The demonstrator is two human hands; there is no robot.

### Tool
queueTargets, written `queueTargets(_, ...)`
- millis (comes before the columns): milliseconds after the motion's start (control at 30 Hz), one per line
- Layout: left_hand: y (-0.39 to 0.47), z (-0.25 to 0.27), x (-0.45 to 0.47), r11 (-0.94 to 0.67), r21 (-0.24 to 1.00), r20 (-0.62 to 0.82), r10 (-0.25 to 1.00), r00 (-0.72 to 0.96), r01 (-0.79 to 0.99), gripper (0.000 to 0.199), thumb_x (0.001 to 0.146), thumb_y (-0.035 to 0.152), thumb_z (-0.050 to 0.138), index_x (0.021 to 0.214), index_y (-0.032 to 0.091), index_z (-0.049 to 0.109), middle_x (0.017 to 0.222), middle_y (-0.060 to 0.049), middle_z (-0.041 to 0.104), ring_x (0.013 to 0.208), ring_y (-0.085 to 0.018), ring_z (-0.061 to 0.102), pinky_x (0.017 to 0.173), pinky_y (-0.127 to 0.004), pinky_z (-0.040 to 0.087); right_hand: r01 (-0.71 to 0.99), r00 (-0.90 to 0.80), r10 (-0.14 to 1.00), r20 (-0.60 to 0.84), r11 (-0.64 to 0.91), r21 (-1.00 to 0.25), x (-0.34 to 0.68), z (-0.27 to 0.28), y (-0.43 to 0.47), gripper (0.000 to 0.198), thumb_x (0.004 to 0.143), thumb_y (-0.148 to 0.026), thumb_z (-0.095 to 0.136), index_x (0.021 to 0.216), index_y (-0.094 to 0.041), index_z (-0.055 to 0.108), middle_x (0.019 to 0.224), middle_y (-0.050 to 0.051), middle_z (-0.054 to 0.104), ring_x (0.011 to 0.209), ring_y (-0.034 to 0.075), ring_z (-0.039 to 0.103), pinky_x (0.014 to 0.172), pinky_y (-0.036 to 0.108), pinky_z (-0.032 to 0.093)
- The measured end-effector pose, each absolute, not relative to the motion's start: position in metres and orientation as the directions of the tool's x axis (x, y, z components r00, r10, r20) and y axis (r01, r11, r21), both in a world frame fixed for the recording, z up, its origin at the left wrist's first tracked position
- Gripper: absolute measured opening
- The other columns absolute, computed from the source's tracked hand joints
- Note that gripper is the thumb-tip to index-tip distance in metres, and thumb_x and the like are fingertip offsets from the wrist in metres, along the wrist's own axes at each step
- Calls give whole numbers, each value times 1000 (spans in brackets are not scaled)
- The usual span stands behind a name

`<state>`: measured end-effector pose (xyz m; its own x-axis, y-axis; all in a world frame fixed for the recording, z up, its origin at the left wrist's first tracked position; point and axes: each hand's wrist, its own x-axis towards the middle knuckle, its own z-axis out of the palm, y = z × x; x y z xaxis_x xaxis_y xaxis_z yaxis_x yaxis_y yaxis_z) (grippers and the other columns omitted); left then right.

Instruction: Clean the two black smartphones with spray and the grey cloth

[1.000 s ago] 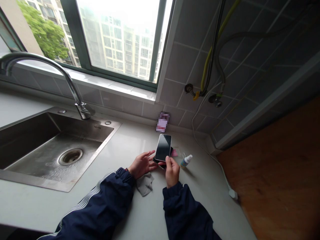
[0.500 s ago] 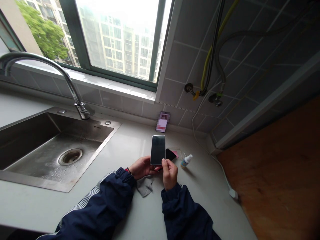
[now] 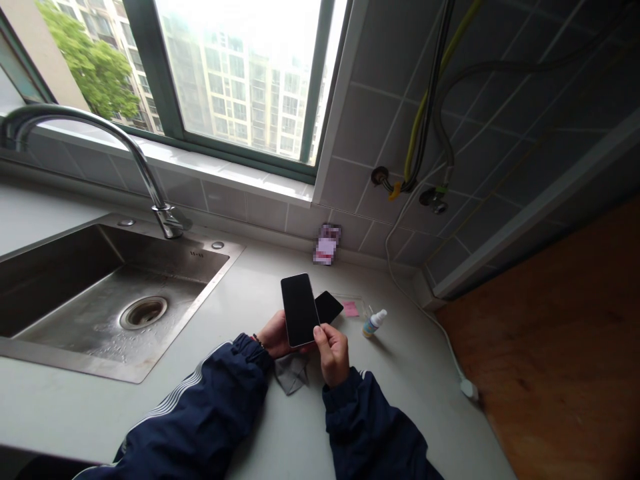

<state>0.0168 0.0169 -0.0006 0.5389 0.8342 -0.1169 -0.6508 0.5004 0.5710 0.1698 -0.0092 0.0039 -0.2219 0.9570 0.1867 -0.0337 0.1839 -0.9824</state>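
Note:
A smartphone [image 3: 300, 310] with a dark screen is held between my two hands above the counter, its screen tilted up toward me. My left hand [image 3: 275, 335] supports it from the left and below, its fingers mostly hidden behind the phone. At the lower right corner, my right hand [image 3: 333, 352] pinches the phone with the thumb on the front edge. Beneath the hands lies a grey cloth [image 3: 291, 375]. Just behind my right hand rests a flat black item [image 3: 329, 307], partly covered by the phone. Beside it are a pink slip [image 3: 351, 309] and a small spray bottle [image 3: 375, 323].
To the left is a steel sink [image 3: 187, 307] with a curved faucet [image 3: 145, 167]. A blurred pinkish object [image 3: 327, 245] leans on the tiled wall. A white cable [image 3: 435, 323] with a plug [image 3: 469, 389] runs along the right side by a wooden panel [image 3: 560, 340].
The phone has shifted left and turned anticlockwise, uncovering more of the black item and the pink slip. My right hand has moved slightly left with it.

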Motion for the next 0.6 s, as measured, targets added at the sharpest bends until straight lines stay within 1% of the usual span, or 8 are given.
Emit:
queueTargets(167,18,-3,16,486,560,-107,845,524,-671,38,95,36,49,86,8,73,73,-12,70,54,-22,63,46,-32,48,-7,-234,950,206,210,-978,171,9,-12,43,97,-51,56,72,-18,66,54,0,62,55,18,63,56,26,45)
queueTargets(267,18,-3,14,484,528,-90,849,520,-698,45,95,46,48,90,9,73,77,-13,71,56,-25,65,45,-35,50,8,-229,952,203,210,-978,172,8,-12,44,96,-52,56,71,-18,66,56,1,62,56,18,61,56,26,44)
queueTargets(333,18,-2,13,485,482,-84,855,512,-730,48,96,50,47,95,9,72,80,-14,73,59,-26,67,47,-37,52,18,-226,953,202,211,-977,172,8,-11,44,95,-52,56,69,-18,65,57,0,60,56,17,57,56,26,43)
queueTargets(367,18,-2,13,481,453,-88,862,499,-751,49,96,51,47,99,9,72,84,-15,74,63,-27,69,52,-38,55,22,-223,953,204,214,-977,172,8,-11,44,95,-52,57,66,-18,64,57,0,58,56,16,54,57,26,42)
queueTargets(433,18,-1,12,472,399,-120,877,466,-786,50,97,50,48,111,7,70,97,-18,76,80,-31,74,70,-44,60,23,-215,954,207,217,-976,172,9,-11,46,93,-52,59,61,-19,59,56,-1,52,58,14,48,58,25,40)
queueTargets(500,19,1,11,458,369,-165,889,428,-809,53,97,49,48,122,5,66,112,-22,74,97,-35,73,89,-49,58,12,-212,957,198,205,-979,171,9,-10,48,91,-54,60,58,-19,54,57,-2,47,58,13,43,58,25,38)
queueTargets(533,19,1,10,451,365,-187,893,410,-815,56,97,49,49,126,4,64,117,-23,73,100,-36,72,93,-51,56,1,-211,960,187,191,-982,171,8,-10,49,91,-55,60,59,-19,53,57,-3,46,58,13,42,57,25,37)
queueTargets(600,20,4,9,433,368,-221,900,375,-823,60,96,51,50,130,3,62,117,-24,72,99,-37,73,92,-53,56,-24,-201,967,157,155,-988,170,6,-8,49,91,-57,59,60,-19,52,56,-3,45,57,13,41,55,25,37)
